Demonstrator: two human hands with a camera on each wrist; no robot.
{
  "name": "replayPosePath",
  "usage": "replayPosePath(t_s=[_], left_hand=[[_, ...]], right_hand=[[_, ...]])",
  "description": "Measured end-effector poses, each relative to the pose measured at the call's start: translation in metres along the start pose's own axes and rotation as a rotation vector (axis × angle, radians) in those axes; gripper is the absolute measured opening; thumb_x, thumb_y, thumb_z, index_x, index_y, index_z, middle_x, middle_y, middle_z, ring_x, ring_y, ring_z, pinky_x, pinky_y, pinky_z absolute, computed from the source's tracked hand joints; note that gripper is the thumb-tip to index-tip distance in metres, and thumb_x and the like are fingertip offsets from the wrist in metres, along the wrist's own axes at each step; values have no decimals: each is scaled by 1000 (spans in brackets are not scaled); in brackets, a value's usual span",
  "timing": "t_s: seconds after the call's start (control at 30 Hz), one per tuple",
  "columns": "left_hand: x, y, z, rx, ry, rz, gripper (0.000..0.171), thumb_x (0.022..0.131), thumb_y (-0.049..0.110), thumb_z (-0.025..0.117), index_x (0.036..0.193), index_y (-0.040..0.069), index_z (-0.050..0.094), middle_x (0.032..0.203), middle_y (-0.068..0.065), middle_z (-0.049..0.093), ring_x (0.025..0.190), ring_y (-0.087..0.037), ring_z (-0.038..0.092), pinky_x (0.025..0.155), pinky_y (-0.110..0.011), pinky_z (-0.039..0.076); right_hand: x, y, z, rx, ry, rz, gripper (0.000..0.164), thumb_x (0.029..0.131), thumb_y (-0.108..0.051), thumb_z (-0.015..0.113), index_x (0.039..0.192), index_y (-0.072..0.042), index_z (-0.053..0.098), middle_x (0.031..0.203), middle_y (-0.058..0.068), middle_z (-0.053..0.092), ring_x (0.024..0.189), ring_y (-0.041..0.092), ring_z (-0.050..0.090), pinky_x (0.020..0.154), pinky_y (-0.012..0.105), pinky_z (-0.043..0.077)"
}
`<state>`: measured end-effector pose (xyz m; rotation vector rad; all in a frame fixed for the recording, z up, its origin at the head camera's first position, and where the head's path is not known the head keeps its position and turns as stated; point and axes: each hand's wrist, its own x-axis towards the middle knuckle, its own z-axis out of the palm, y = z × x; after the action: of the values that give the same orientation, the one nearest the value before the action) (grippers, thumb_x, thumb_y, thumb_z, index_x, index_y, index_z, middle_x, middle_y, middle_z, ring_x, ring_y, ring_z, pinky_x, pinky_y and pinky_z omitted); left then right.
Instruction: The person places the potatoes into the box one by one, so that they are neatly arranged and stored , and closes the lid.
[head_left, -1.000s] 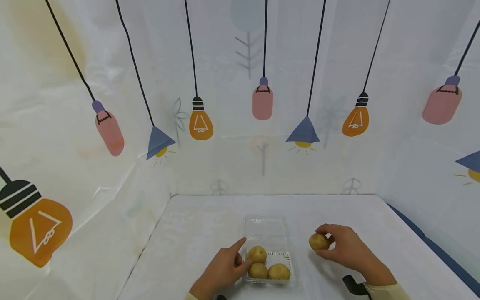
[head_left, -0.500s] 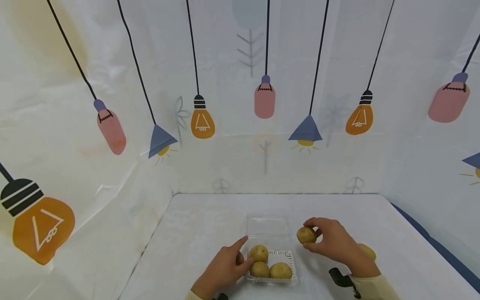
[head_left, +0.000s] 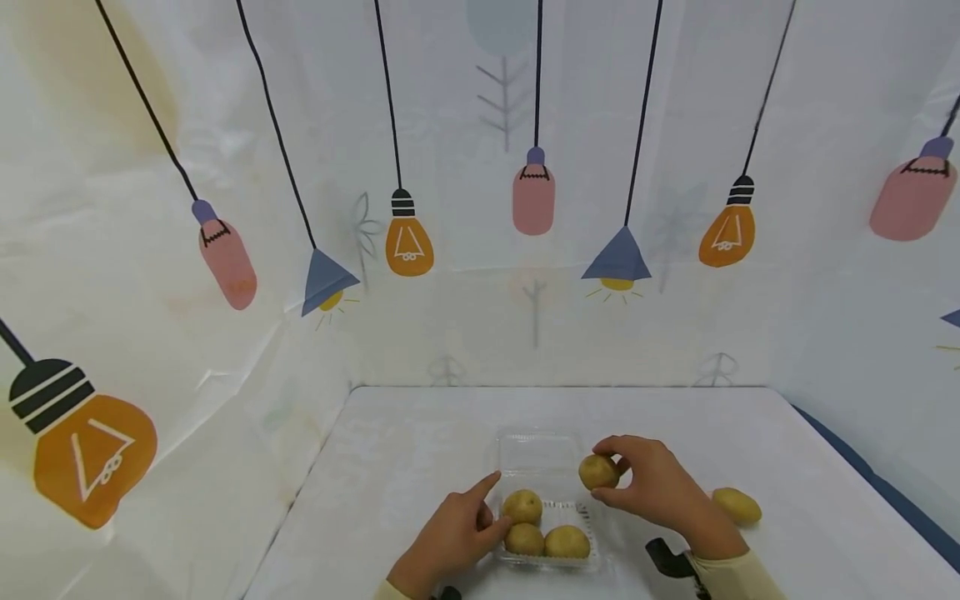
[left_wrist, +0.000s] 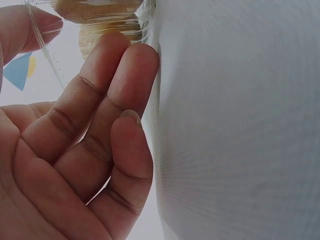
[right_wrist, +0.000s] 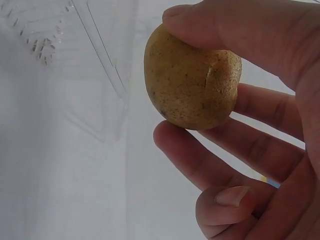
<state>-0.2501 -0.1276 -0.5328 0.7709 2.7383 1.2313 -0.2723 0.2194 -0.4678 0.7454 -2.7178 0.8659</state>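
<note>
A clear plastic clamshell container (head_left: 551, 564) lies with its lid raised at the back, and three potatoes (head_left: 567, 542) sit in its base. At its left side, my left hand (head_left: 453, 533) holds the wall, with the thumb at the rim and the index finger stretched toward the hinge. The left wrist view shows fingertips (left_wrist: 142, 57) against the clear side. Above and right of the container, my right hand (head_left: 652, 483) pinches another potato (right_wrist: 187, 80) between thumb and fingers, clear of the table.
One more potato (head_left: 737, 506) lies on the white table (head_left: 420, 433), right of my right forearm. A white sheet (head_left: 465, 317) printed with hanging lamps surrounds the table at the back and sides. A black strap piece (head_left: 670, 558) juts from my right wrist.
My right hand has moved left with its potato, closer to the container, uncovering the potato lying on the right. My left hand stays at the container's side.
</note>
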Motion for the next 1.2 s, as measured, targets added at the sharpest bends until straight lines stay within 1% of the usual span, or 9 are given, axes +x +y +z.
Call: replayPosePath(t_s=[0.1,0.23,0.4,0.57,0.73,0.83,1.03,1.2], left_hand=[[1,0,1,4,6,1,75,102,46,69,159,4,44,72,16,60,58,0,52,57,-23,48],[0,-2,2,8,10,-16,75,102,47,69,159,5,45,71,16,60,58,-1,51,56,-23,47],[-2,-1,1,10,11,-14,75,102,46,69,159,5,45,71,16,60,57,-1,52,55,-23,47],[-1,0,-1,13,8,-16,75,102,47,69,159,5,45,71,16,60,57,-1,52,55,-23,47],[0,-1,0,25,6,-19,75,102,48,69,159,5,45,71,16,60,57,-1,52,56,-23,48],[0,0,0,19,6,-16,75,101,46,69,159,5,46,71,16,60,56,-1,52,55,-23,47],[1,2,-1,4,5,-16,74,101,44,70,158,4,46,70,15,60,55,-2,52,53,-23,46],[2,1,0,5,2,-7,74,102,44,70,159,4,46,70,15,60,55,-1,52,52,-23,46]], right_hand=[[2,-2,2,2,-19,-4,49,79,-36,95,120,-21,73,113,-14,71,85,1,65,76,34,57],[4,-4,7,12,-44,-20,49,80,-38,94,120,-21,73,113,-15,71,86,0,65,76,31,57],[5,-7,15,27,-63,-25,49,80,-35,95,121,-21,72,113,-14,70,86,0,65,78,38,59],[6,-12,18,43,-82,-32,49,80,-34,95,122,-21,72,115,-15,69,88,0,65,80,39,59],[6,-15,23,67,-102,-58,50,83,-35,93,124,-17,72,114,-16,67,91,1,65,85,44,59],[6,-17,27,72,-118,-70,50,84,-35,92,125,-15,73,113,-16,68,91,2,66,85,45,58],[6,-24,31,62,-150,-84,49,84,-35,91,124,-13,73,113,-13,68,90,1,64,82,41,59],[6,-27,34,46,-174,-78,47,85,-35,91,123,-13,74,112,-12,69,90,2,64,80,39,59]])
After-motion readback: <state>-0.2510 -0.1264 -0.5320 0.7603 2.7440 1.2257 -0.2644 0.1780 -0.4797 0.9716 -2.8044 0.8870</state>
